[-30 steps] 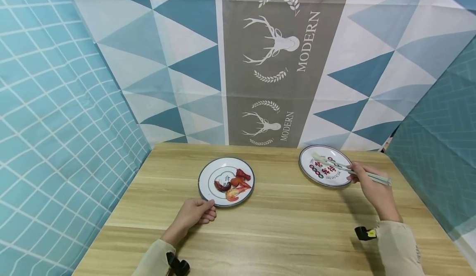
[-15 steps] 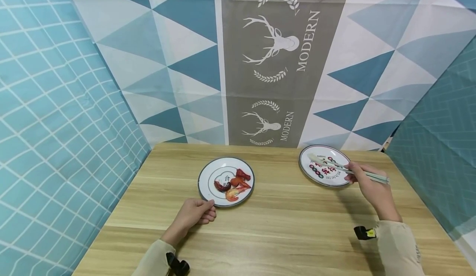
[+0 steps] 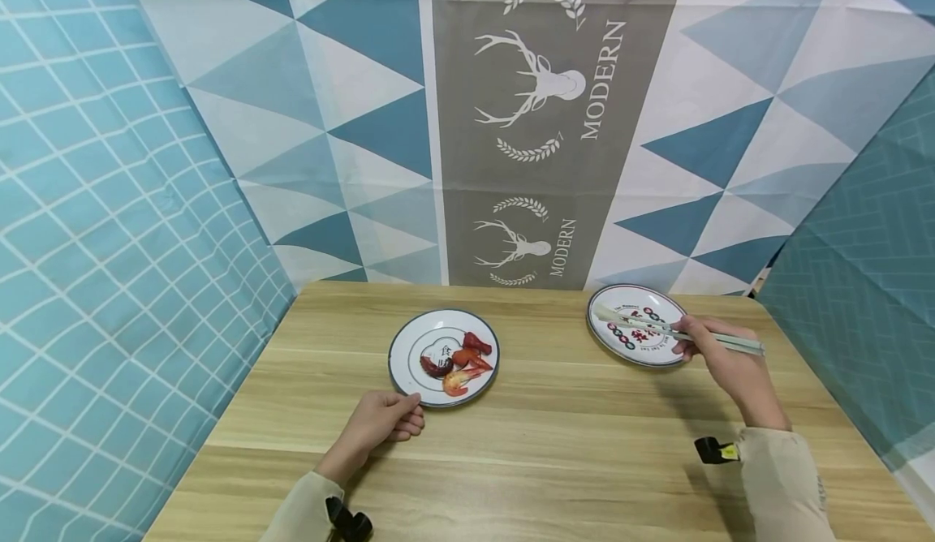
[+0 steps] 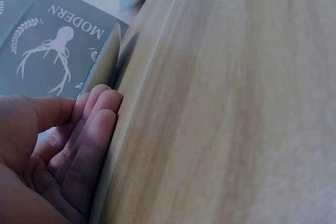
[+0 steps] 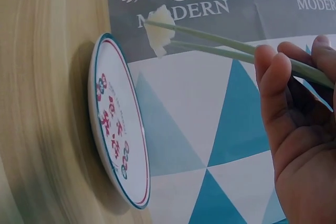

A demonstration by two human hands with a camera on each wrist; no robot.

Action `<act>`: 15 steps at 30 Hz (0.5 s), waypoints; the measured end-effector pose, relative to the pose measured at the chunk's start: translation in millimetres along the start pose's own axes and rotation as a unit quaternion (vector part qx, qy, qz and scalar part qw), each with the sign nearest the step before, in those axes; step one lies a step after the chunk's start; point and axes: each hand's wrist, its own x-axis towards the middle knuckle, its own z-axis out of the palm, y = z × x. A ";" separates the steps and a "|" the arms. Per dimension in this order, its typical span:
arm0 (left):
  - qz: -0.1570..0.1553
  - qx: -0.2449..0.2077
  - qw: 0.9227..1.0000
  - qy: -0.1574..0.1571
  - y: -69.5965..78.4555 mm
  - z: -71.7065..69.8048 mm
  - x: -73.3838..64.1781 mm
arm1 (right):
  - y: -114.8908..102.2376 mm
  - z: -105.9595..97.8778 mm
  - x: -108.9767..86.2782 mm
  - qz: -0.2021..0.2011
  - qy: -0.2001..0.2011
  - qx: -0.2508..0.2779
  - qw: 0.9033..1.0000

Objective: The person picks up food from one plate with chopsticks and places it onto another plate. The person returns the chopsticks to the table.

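Observation:
My left hand [image 3: 383, 419] pinches the near-left rim of a white, dark-rimmed plate [image 3: 409, 363] between thumb and fingers. On that plate lie a shrimp [image 3: 458, 381], a dark curled piece [image 3: 436, 366] and reddish food pieces [image 3: 476, 342]. At the right, my right hand [image 3: 726, 359] grips a pair of pale green chopsticks [image 5: 210, 35]. Their tips hold a whitish, ruffle-edged piece resembling a dumpling [image 5: 159, 32]. It hangs above a second plate [image 5: 137, 177], which is white with red characters and a coloured rim. In the left wrist view, the plate [image 4: 106, 59] shows edge-on.
Both plates sit on a wooden table [image 3: 540, 461], toward its back edge. Behind it stands a patterned cloth backdrop [image 3: 511, 161]. Blue cloth walls [image 3: 131, 201] close in the left and right sides.
My right hand has shifted slightly left, carrying the chopsticks and the whitish piece farther toward the left side of the right plate. The left hand and its plate have stayed put.

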 end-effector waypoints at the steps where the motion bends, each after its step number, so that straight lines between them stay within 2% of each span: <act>1: 0.001 0.001 1.000 0.001 -0.4 -0.1 -0.1 | 0.0 -0.5 0.6 0.001 -0.003 0.000 1.000; 9: 0.000 0.006 1.000 0.007 -4.8 0.5 3.5 | -5.1 -2.5 2.1 -0.006 -0.016 0.010 1.000; 15: 0.005 -0.003 1.000 -0.002 -0.9 -0.9 -0.1 | -11.1 -2.1 1.7 -0.029 -0.020 0.029 0.999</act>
